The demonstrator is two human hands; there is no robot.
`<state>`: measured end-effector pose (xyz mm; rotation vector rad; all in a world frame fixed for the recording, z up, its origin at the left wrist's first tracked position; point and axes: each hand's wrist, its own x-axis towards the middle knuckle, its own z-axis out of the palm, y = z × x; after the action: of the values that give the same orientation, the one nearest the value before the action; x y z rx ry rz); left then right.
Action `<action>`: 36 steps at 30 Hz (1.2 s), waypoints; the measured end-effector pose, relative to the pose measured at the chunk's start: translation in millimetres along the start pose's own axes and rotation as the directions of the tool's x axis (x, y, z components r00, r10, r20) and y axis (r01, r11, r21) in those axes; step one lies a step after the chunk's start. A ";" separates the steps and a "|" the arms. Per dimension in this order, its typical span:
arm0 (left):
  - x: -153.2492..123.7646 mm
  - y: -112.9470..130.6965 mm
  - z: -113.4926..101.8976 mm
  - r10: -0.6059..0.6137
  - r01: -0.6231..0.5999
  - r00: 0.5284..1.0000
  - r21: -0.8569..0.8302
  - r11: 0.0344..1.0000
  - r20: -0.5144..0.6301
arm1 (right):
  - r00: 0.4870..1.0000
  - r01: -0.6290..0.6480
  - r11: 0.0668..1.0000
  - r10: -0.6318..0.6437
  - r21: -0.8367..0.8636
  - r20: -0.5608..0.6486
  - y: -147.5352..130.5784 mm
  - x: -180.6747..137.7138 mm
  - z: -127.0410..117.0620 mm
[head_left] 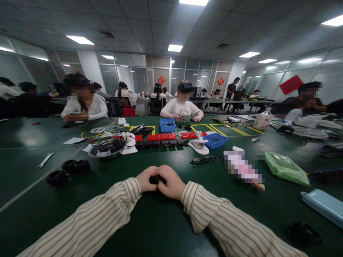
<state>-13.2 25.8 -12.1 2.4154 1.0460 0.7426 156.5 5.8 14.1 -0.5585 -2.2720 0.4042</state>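
Note:
Both my hands meet over the green table, closed around a small black part (158,179) that shows only between the fingers; its kind I cannot make out. My left hand (147,178) wraps it from the left side. From the right, my right hand (171,181) curls over its top. To the left lie three black round ring-like parts (57,177), close together. Another black ring-like part (304,233) rests at the lower right. A pair of black-framed glasses (203,160) lies just beyond my right hand.
Across the green table (112,217) stand a metal bowl of cables (107,151), a white clip stand (199,144), red-and-black strips (162,137) and blue bins (215,140). At left lies a wrench (45,160), at right a green wipes pack (286,167) and a light-blue case (325,205). A co-worker (182,105) sits opposite.

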 end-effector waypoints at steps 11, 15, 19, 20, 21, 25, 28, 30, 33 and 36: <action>3.0 7.2 0.8 -0.082 0.091 0.995 0.202 0.975 -0.056 | 0.951 -0.303 0.925 0.281 -0.227 -0.127 1.7 1.2 3.6; 3.3 9.5 0.3 -0.054 0.068 0.997 0.278 0.958 -0.056 | 0.949 -0.313 0.918 0.288 -0.243 -0.130 3.1 2.2 4.6; 3.1 5.6 0.7 -0.032 0.048 0.997 0.255 0.966 -0.066 | 0.972 -0.230 0.956 0.215 -0.181 -0.098 2.7 2.3 3.2; 3.0 3.9 0.7 -0.029 0.041 0.998 0.219 0.975 -0.057 | 0.980 -0.193 0.969 0.182 -0.155 -0.080 2.4 1.9 2.8; 2.8 2.2 0.6 -0.027 0.033 0.999 0.176 0.984 -0.041 | 0.988 -0.151 0.981 0.144 -0.126 -0.057 2.0 1.4 2.4; 1.9 -3.2 0.5 -0.041 0.041 0.999 0.056 0.998 0.006 | 0.999 -0.053 0.998 0.053 -0.038 -0.004 -0.1 -0.8 0.7; 1.4 -4.0 0.8 -0.047 0.045 0.999 0.070 0.996 0.016 | 0.994 -0.101 0.993 0.098 -0.067 -0.050 -1.6 -1.0 -0.2; 1.4 -3.1 0.9 -0.038 0.037 0.999 0.098 0.995 0.005 | 0.985 -0.155 0.981 0.145 -0.117 -0.089 -1.7 -0.5 -0.1; 1.8 -0.4 1.1 -0.045 0.051 0.998 0.153 0.987 -0.040 | 0.967 -0.245 0.950 0.225 -0.193 -0.121 -0.5 0.3 1.6; 2.7 3.0 1.4 -0.056 0.069 0.996 0.212 0.975 -0.067 | 0.956 -0.290 0.927 0.267 -0.238 -0.123 1.5 1.0 4.0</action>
<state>-9.2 25.7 -10.8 2.5388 1.2801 0.7178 153.4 7.1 11.3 -1.0195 -2.1764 0.2195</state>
